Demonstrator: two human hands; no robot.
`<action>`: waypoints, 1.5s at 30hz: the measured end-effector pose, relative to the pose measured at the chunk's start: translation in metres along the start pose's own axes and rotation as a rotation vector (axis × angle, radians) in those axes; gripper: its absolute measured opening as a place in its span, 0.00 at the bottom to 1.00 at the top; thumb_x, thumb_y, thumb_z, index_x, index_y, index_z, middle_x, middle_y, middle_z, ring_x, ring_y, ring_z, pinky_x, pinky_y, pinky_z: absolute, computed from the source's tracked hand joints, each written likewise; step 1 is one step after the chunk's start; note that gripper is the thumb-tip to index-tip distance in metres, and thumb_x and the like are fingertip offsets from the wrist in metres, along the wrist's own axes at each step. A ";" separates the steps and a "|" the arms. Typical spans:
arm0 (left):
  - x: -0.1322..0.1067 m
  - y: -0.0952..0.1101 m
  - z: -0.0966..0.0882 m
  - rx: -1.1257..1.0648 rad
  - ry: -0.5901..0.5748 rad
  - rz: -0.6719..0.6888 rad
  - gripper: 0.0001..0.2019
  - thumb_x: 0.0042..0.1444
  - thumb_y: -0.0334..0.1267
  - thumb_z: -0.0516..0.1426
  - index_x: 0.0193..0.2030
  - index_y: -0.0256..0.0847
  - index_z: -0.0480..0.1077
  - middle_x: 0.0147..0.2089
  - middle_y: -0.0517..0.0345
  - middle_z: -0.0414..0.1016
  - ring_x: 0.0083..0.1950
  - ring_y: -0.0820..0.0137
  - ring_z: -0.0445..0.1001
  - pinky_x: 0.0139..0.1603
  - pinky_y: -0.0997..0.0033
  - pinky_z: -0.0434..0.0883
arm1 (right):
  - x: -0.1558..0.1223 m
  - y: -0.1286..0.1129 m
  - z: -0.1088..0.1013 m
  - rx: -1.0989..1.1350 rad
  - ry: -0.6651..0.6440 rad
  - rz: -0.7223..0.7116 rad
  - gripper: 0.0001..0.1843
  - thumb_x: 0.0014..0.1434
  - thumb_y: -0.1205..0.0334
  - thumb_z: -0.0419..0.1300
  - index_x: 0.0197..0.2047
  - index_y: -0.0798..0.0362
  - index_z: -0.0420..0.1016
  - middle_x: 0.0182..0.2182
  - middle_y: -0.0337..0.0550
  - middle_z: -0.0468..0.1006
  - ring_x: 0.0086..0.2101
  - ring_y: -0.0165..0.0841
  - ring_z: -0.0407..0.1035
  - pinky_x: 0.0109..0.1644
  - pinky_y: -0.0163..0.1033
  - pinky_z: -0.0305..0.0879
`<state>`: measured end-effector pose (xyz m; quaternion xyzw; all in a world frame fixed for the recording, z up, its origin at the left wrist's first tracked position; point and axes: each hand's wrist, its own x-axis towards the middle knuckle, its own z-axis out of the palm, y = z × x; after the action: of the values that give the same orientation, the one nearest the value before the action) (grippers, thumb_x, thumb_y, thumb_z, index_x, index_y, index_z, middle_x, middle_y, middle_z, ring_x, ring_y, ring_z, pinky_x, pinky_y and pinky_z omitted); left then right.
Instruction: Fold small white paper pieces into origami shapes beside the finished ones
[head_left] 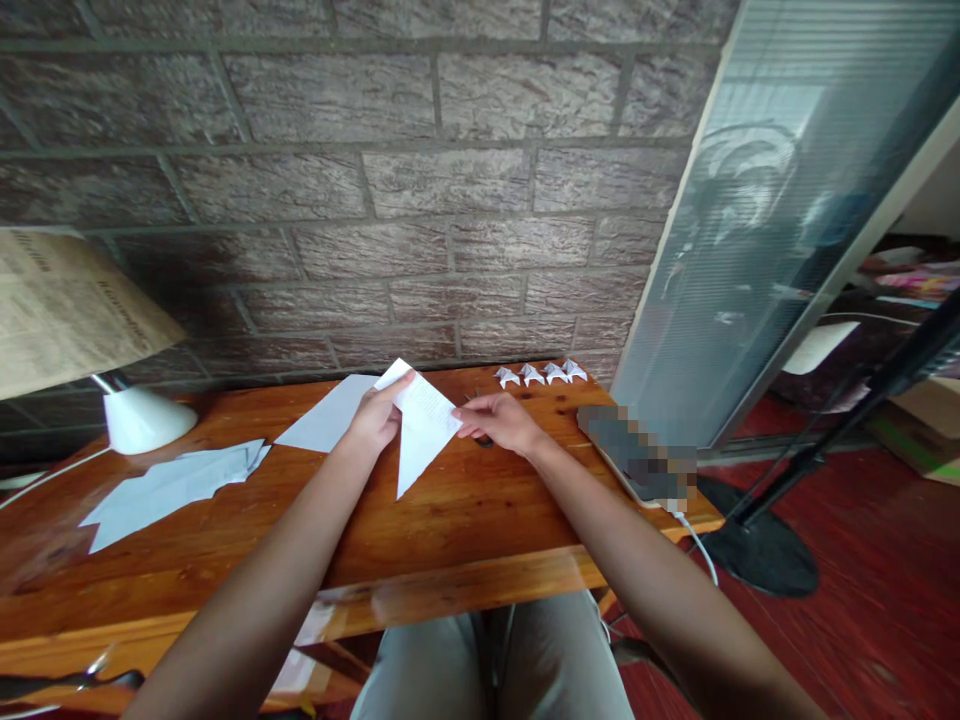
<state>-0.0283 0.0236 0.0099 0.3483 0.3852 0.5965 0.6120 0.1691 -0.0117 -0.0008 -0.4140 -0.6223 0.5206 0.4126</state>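
Note:
A white sheet of paper (426, 425), folded to a triangle-like shape with faint print on it, is held up over the table between both hands. My left hand (377, 412) grips its left upper edge, thumb on top. At the right corner, my right hand (501, 420) pinches the paper between thumb and fingers. Partly hidden under the right hand lies a pair of dark-handled scissors (485, 440). Behind the left hand rests a plain white sheet (324, 415) on the wood.
Several small folded paper figures (531, 374) line the back edge of the wooden table (450, 530). Cut paper sheets (176, 490) lie at left beside a lamp (146, 415). A phone-like device (637, 460) with a white cable sits at right. A brick wall (390, 180) rises behind.

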 end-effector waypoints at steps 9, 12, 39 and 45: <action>0.008 0.001 -0.017 0.322 -0.105 0.205 0.26 0.33 0.38 0.72 0.43 0.37 0.77 0.32 0.57 0.79 0.32 0.71 0.75 0.36 0.73 0.69 | 0.011 0.012 -0.024 -0.104 0.243 -0.169 0.16 0.52 0.49 0.63 0.30 0.55 0.75 0.26 0.41 0.77 0.27 0.30 0.69 0.33 0.35 0.66; 0.005 0.000 -0.020 0.544 -0.156 0.244 0.23 0.35 0.46 0.70 0.40 0.37 0.79 0.33 0.54 0.80 0.33 0.67 0.75 0.37 0.69 0.69 | 0.012 0.015 -0.029 -0.169 0.254 -0.202 0.16 0.53 0.49 0.61 0.30 0.55 0.76 0.26 0.41 0.77 0.28 0.31 0.68 0.32 0.35 0.65; -0.015 -0.005 -0.001 1.001 -0.569 0.550 0.17 0.59 0.48 0.54 0.34 0.36 0.76 0.35 0.54 0.79 0.37 0.68 0.74 0.37 0.73 0.68 | 0.001 0.001 -0.014 0.138 -0.110 -0.093 0.19 0.53 0.47 0.65 0.38 0.55 0.77 0.32 0.42 0.80 0.33 0.29 0.72 0.41 0.36 0.67; -0.012 -0.006 -0.007 0.881 -0.546 0.426 0.19 0.57 0.52 0.56 0.35 0.35 0.76 0.35 0.52 0.79 0.34 0.68 0.74 0.33 0.73 0.67 | 0.001 -0.002 -0.015 0.094 -0.049 -0.073 0.20 0.49 0.47 0.67 0.36 0.56 0.79 0.32 0.43 0.81 0.31 0.29 0.72 0.39 0.35 0.66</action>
<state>-0.0318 0.0113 0.0020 0.7831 0.3467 0.3776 0.3520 0.1832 -0.0067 0.0029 -0.3581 -0.6220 0.5439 0.4349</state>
